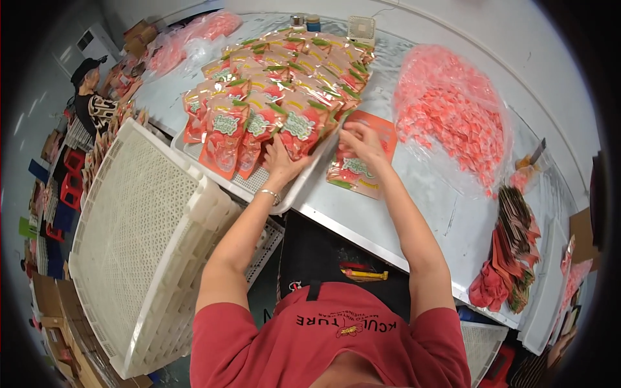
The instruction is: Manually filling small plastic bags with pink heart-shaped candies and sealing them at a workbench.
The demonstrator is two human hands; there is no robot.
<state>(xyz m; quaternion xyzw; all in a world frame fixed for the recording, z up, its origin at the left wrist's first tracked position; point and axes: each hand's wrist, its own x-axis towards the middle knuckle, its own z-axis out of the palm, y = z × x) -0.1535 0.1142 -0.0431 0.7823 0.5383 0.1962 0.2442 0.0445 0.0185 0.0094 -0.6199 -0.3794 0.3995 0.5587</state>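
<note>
My left hand (283, 161) lies with fingers spread against the lower end of a red and tan pouch (300, 126) at the front of a white plastic tray (292, 195). Rows of similar shiny, filled-looking pouches overlap in that tray. Just right of the tray, my right hand (363, 143) hovers over or rests on a flat pouch (354, 173) lying on the table. Its fingers are curled together, and whatever is between them is hidden. Part of an orange-red pouch surface shows beyond that hand.
A clear bag of pink-wrapped small pieces (456, 126) sits on the metal table (430, 207) to the right. Nearer stands a bundle of pouches (517, 239). Stacked white crates (139, 239) rise at my left. A co-worker (94, 97) is at the far left.
</note>
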